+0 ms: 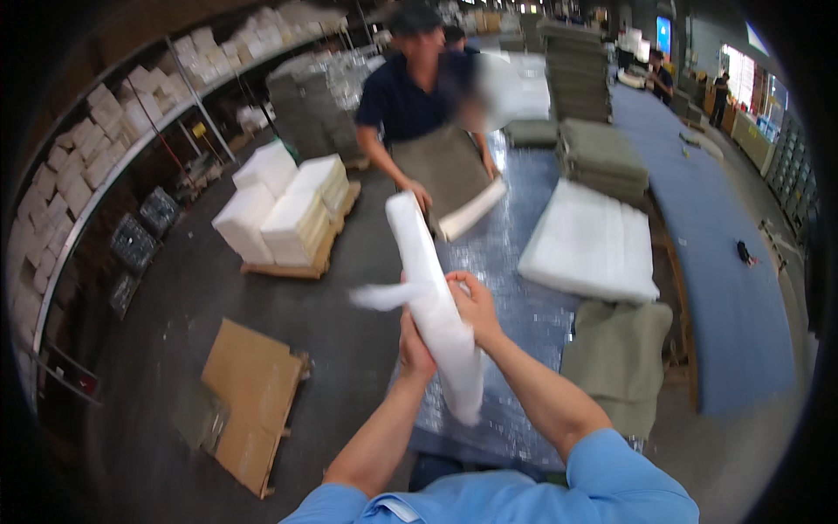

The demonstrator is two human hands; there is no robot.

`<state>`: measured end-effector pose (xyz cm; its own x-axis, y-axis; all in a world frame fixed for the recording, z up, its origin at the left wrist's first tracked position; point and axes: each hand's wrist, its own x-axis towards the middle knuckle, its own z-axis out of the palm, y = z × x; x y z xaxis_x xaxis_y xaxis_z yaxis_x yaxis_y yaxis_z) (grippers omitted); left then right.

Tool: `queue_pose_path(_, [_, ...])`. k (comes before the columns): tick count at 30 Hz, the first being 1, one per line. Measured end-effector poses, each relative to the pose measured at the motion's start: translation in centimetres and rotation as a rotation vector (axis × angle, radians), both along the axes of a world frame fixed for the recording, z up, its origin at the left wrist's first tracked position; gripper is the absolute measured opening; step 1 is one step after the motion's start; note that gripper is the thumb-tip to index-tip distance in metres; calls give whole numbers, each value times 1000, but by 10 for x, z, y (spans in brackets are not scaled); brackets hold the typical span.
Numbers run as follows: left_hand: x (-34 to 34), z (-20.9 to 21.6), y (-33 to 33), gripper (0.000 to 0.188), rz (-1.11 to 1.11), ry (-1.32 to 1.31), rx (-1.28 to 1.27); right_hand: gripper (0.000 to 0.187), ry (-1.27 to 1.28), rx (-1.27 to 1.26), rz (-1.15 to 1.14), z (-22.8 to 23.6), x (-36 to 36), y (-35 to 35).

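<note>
One long, white, flapped bundle [429, 301] is clasped by left grip [416, 348] and right grip [477, 307].

"Where is your grip?"

"My left hand [416, 349] clasps the white roll [434, 297] on its left side. My right hand [471, 306] sits a little higher on its right, fingers bent in at the edge."

"And further back?"

"My left forearm [377, 437] and right forearm [546, 384], both bare, slant up to the roll from either side."
</note>
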<state>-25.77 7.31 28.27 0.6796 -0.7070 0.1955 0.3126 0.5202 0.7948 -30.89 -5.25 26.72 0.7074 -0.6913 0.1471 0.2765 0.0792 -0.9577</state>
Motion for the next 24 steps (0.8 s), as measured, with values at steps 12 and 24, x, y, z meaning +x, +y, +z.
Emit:
queue_pose_path(12, [-36, 8, 48, 60, 100, -867, 357, 20, 186, -60, 43, -33, -64, 19])
queue_pose_path(24, [21, 41, 16, 52, -21, -1350, 417, 43, 283, 38, 206, 1, -117, 18])
